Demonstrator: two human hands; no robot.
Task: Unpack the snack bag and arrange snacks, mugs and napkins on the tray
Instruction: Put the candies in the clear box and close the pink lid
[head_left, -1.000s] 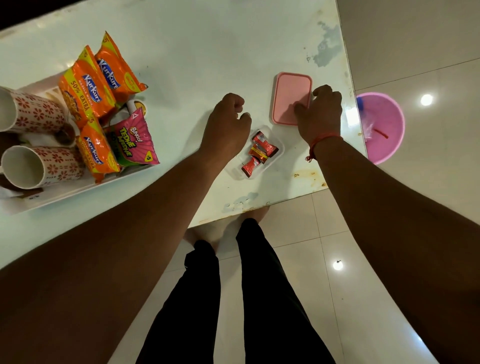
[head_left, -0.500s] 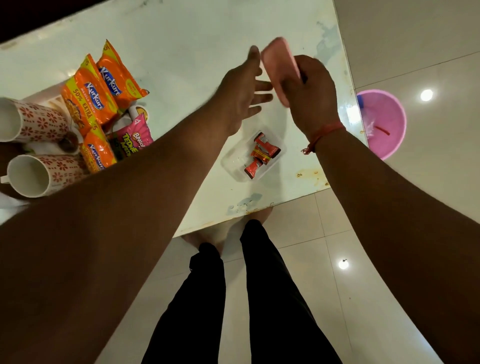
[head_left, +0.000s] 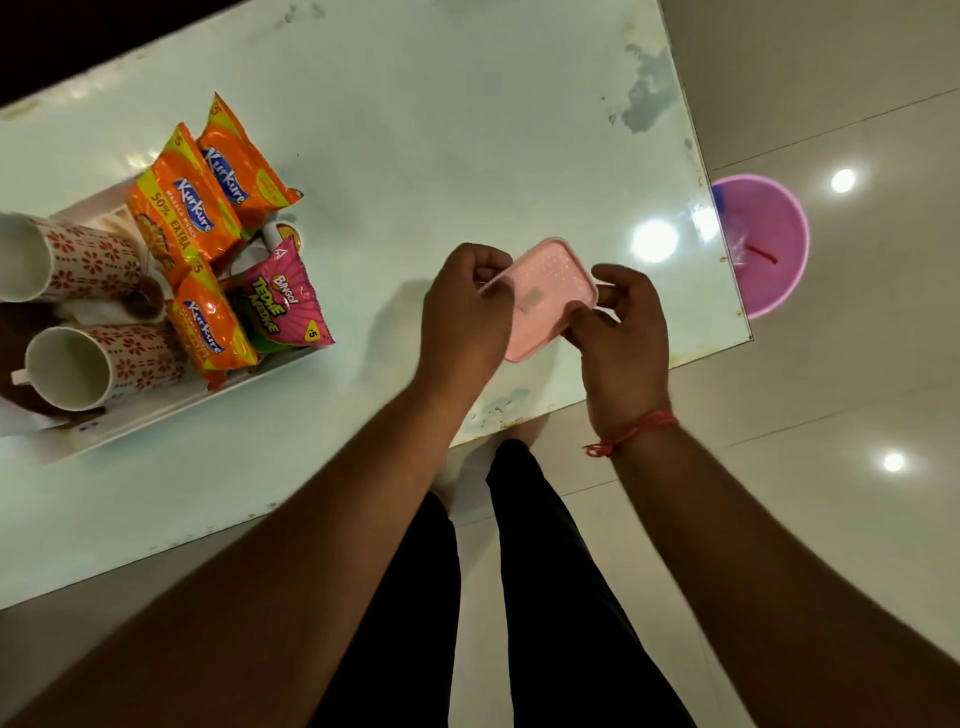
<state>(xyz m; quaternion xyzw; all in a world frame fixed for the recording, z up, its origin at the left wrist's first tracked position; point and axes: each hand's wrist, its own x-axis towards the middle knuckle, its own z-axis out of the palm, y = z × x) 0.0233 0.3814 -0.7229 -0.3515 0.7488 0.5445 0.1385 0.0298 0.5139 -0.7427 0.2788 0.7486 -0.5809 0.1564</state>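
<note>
Both hands have come down and together since half a second ago, when the right one alone held the pink lid (head_left: 545, 291) up on edge and the left was spread flat beside it. Now the lid lies nearly level between them, low over the near right part of the white table (head_left: 441, 130), and the clear container with red sweets that sat there is hidden beneath lid and hands.

At the lid's left edge, the left hand (head_left: 467, 317) has its fingers curled round the rim. At the right edge, the right hand (head_left: 621, 332) pinches the rim with thumb and fingertips (a red thread circles that wrist).

Well to the left stands the white tray (head_left: 171, 410). On it lie three orange Kurkure packets (head_left: 182, 208), overlapping one another, with a pink Bingo packet (head_left: 283, 306) against the nearest one. Two floral mugs (head_left: 88, 260) lie on their sides at the tray's left end, mouths toward the left. Something white shows under them, perhaps napkins; I cannot tell.

Beyond the table's right edge, a pink basin (head_left: 769, 249) sits on the tiled floor.
</note>
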